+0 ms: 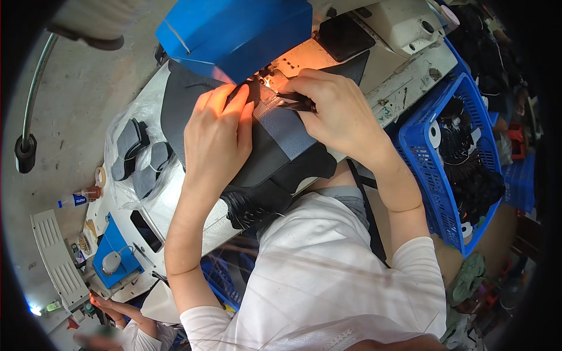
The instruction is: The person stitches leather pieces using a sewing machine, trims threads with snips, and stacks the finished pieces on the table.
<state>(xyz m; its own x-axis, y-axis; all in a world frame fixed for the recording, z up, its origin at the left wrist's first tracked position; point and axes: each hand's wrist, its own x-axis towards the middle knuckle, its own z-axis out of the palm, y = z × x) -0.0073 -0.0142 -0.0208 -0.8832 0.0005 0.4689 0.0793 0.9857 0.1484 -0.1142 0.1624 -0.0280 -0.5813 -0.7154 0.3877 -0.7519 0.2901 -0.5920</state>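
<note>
My left hand is closed, fingertips pinching a small black piece under the orange light beside the blue machine housing. Between the curled fingers of my right hand sits a slim dark tool, shaped like thread snips; its tip points left toward the lit spot. Beneath both hands lies dark leather-like sheeting with a grey-blue panel across it. The panel meets the lit spot at its upper end. My fingers partly hide the working spot.
At left, a clear plastic bag holds dark cut pieces. A blue crate full of black goods stands at right. Black pieces hang over the table's near edge. Another person sits at the lower left.
</note>
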